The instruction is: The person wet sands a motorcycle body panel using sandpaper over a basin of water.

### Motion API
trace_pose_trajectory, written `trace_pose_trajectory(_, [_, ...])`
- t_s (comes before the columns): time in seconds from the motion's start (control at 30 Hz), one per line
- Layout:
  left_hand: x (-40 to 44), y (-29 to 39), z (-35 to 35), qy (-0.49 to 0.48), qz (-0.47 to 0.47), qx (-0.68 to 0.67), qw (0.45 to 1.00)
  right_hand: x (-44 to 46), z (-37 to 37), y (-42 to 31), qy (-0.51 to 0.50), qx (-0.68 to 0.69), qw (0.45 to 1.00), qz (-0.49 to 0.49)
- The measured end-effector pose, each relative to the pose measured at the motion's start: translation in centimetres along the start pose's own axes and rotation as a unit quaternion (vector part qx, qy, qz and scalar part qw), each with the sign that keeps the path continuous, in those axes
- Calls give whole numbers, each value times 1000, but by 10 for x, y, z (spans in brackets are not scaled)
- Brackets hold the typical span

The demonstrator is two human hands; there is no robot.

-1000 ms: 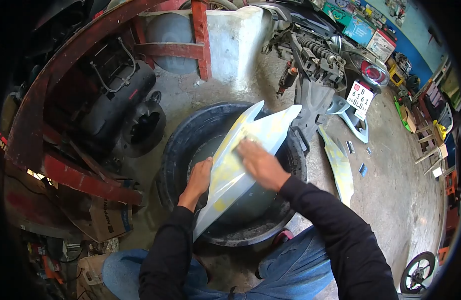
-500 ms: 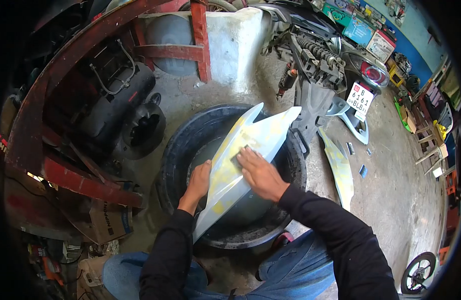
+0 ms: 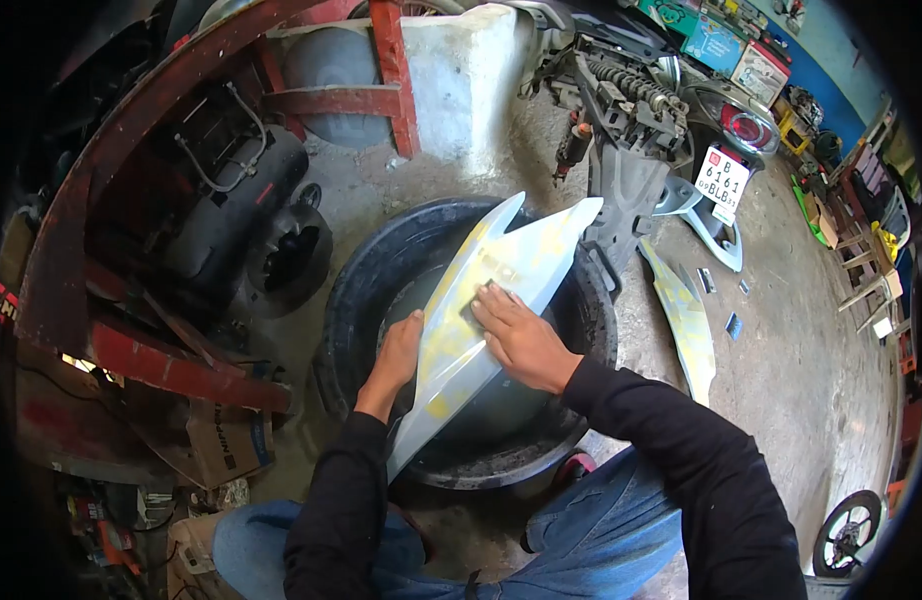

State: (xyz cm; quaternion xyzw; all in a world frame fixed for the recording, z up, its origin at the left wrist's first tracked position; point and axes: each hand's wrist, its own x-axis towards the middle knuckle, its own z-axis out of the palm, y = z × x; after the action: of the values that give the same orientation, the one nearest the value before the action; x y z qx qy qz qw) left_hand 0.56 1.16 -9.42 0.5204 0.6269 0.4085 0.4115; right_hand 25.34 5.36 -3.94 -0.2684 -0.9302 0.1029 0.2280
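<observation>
A pale blue-white panel with yellowish patches (image 3: pixel 461 350) lies slanted over a round black tub (image 3: pixel 356 260) with cloudy water in it. My left hand (image 3: pixel 396 358) grips the panel's left edge, thumb on top and the other fingers hidden beneath. My right hand (image 3: pixel 521 338) presses flat on the panel's middle, its fingers close together over a small dark pad (image 3: pixel 475 306), of which only an edge shows.
A second patchy panel (image 3: pixel 684 325) lies on the floor right of the tub, near small blue packets (image 3: pixel 734 325). Motorcycle parts (image 3: pixel 631 110) stand beyond. At left are a red frame (image 3: pixel 181 368) and a dark tank (image 3: pixel 243 205); a wheel (image 3: pixel 847 533) is at lower right.
My right hand has moved slightly down and left over the panel from its blurred position a second ago. My left hand keeps its hold. The view has shifted slightly.
</observation>
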Motion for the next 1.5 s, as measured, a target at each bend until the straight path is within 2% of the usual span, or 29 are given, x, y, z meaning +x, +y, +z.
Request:
trace_pose_trajectory(0.03, [-1, 3, 2, -4, 5, 1, 1000, 3, -3, 15, -11, -19, 1000, -8])
trace_pose_trajectory(0.13, [-6, 11, 3, 8, -20, -14, 1000, 25, -5, 45, 63, -35, 994, 82])
trace_pose_trajectory(0.2, [-8, 17, 0, -26, -35, -59, 997, 12, 9, 28, 42, -68, 997, 24])
trace_pose_trajectory(0.27, [-4, 18, 0, -27, -18, -59, 998, 6, 8, 16, 48, -45, 998, 7])
trace_pose_trajectory(0.33, [-6, 15, 0, -29, -6, -63, 998, 12, 0, 34, 56, -38, 998, 18])
trace_pose_trajectory(0.4, [-6, 15, 0, -47, -14, -95, 994, 28, -10, 50, 74, -51, 993, 82])
trace_pose_trajectory(0.53, [-4, 17, -7, -77, -44, -101, 991, 1, -4, 3, 10, -51, 999, 7])
trace_pose_trajectory(0.57, [-4, 18, -7, -75, -44, -103, 991, 1, -5, 15, 1, -49, 999, -2])
trace_pose_trajectory(0.6, [-10, 25, -7, -87, -38, -95, 991, 7, -4, 32, 40, -62, 997, -8])
trace_pose_trajectory(0.67, [-12, 33, -7, -95, -31, -93, 991, 21, -10, 50, 45, -56, 995, 68])
trace_pose_trajectory(0.73, [-11, 38, -11, -122, -54, -118, 984, 13, -1, 27, 66, -65, 993, 76])
trace_pose_trajectory(0.8, [-12, 40, -11, -119, -52, -127, 983, -3, 0, -3, 16, -8, 999, 30])
trace_pose_trajectory(0.87, [-12, 38, -9, -118, -52, -139, 982, 7, -7, 20, 1, -6, 1000, 24])
trace_pose_trajectory(0.93, [-13, 39, -9, -115, -54, -128, 984, 26, -7, 47, 44, -17, 993, 112])
trace_pose_trajectory(1.0, [-13, 35, -9, -122, -56, -132, 982, 14, 4, 26, 60, -36, 991, 118])
trace_pose_trajectory(1.07, [-10, 37, -12, -127, -50, -139, 981, -2, -1, -9, 15, 2, 999, 40])
trace_pose_trajectory(1.1, [-11, 38, -11, -129, -54, -139, 980, -1, -1, 2, 14, 4, 1000, 26])
trace_pose_trajectory(1.13, [-12, 38, -11, -131, -60, -139, 980, 7, -2, 20, 14, 2, 1000, 27])
trace_pose_trajectory(1.2, [-15, 44, -13, -141, -60, -141, 978, 30, -8, 49, 57, -23, 991, 120])
trace_pose_trajectory(1.23, [-16, 46, -15, -153, -62, -136, 977, 26, -5, 41, 51, -60, 990, 118])
trace_pose_trajectory(1.33, [-15, 43, -16, -185, -26, -142, 972, 0, -4, -8, 6, 10, 1000, 28])
trace_pose_trajectory(1.4, [-14, 45, -18, -200, -25, -148, 968, 5, -4, 17, -15, 9, 999, 32])
trace_pose_trajectory(1.47, [-13, 42, -17, -208, -25, -156, 965, 29, -3, 55, 38, -37, 992, 111])
trace_pose_trajectory(1.5, [-13, 39, -19, -224, -34, -147, 963, 30, 2, 51, 42, -38, 991, 124])
